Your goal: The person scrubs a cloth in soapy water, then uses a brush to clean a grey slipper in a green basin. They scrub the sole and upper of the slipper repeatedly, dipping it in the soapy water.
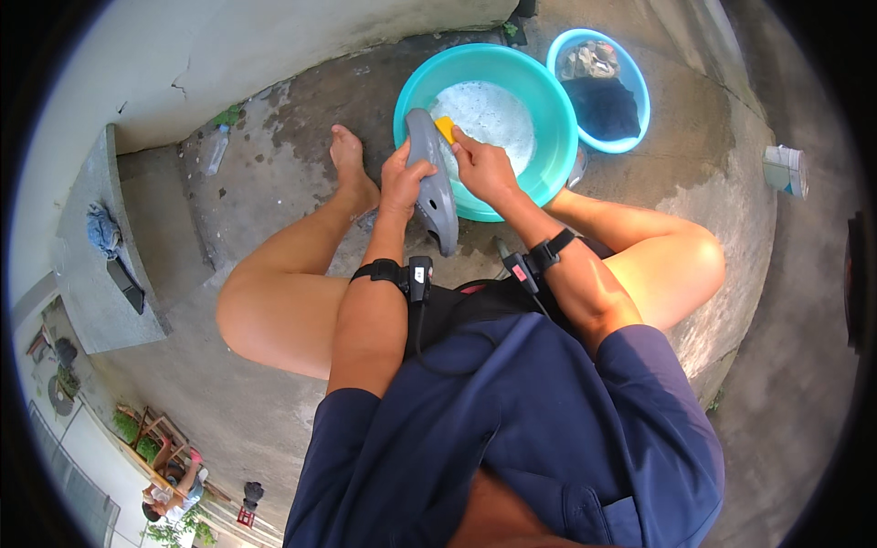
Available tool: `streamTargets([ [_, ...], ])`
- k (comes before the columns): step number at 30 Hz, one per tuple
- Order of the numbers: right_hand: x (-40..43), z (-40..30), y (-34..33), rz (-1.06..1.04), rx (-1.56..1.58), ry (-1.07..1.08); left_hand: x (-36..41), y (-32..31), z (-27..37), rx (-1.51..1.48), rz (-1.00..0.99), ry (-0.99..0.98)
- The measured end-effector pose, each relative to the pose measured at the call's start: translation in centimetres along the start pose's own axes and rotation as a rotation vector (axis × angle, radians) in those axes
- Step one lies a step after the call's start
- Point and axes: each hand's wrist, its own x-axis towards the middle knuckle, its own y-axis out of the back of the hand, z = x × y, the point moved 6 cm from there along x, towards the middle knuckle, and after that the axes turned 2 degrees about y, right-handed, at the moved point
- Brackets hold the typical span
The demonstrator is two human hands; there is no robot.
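Note:
My left hand [402, 179] grips a long, curved grey moulded part [431, 175], apparently plastic, by its left edge. The part is tilted over the near left rim of a turquoise plastic basin [558, 130], and a dark hole shows in its lower half. In my right hand [485, 164] is a small yellow block [446, 129], a sponge or a brush; I cannot tell which. It lies against or very near the grey part's right side. White suds [490, 109] cover the water in the basin. Black strapped devices sit on both my forearms.
Behind the basin to the right stands a light blue tub [643, 103] holding dark and beige cloth. A plastic bottle [218, 151] lies by the wall. At left, blue cloth [103, 230] rests on a concrete slab [75, 274]. A white bucket [786, 170] is far right; another person [175, 490] sits lower left.

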Motion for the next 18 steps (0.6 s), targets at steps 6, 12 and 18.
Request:
streamTargets([
  [6,-1.7,-1.0,-0.1,-0.082,0.055,0.062,0.4,-0.7,-0.1,0.043,-0.028,0.037],
  [12,3.7,-2.7,-1.1,0.028,-0.012,0.165,0.0,-0.1,0.1,-0.025,-0.011,0.09],
  [18,-2.0,-1.3,-0.1,-0.087,0.068,0.036,0.4,-0.6,-0.8,0.111,-0.021,0.023],
])
